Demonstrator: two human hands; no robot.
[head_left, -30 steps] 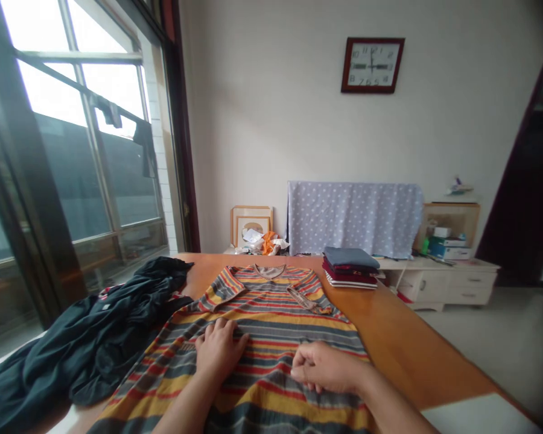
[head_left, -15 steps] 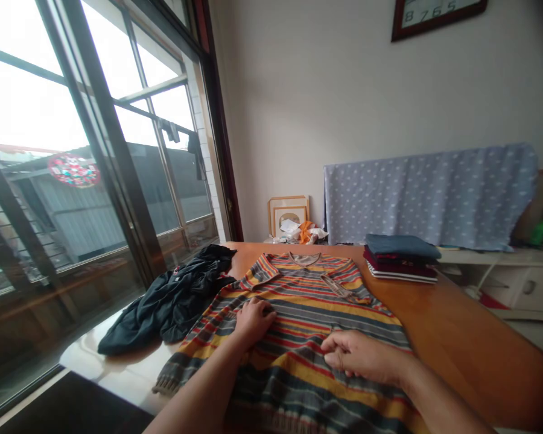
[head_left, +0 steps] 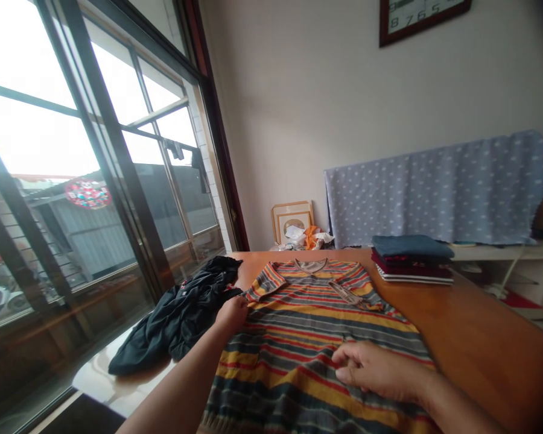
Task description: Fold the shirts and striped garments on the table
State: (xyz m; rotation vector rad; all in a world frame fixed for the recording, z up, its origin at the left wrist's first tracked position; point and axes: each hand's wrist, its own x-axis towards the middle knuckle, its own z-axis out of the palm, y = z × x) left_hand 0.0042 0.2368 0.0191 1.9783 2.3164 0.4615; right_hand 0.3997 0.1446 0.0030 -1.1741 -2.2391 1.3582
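A short-sleeved striped knit top in red, yellow, grey and dark bands lies spread front up, its neckline toward the far side. My left hand is closed on its left edge, just below the left sleeve. Over the lower right part of the top is my right hand, its fingers curled and the thumb close to the index finger. What those fingers hold, if anything, is hidden. My left forearm covers part of the top's left side. Crumpled dark clothing lies left of my left hand.
Folded clothes are stacked at the table's back right. Behind it stand picture frames with bags, and a cabinet under a dotted grey cloth. A glass window runs along the left side.
My left hand has moved left from the middle of the top to its side edge. The lower left side is drawn inward. My right hand stays curled over the top; the view has shifted slightly.
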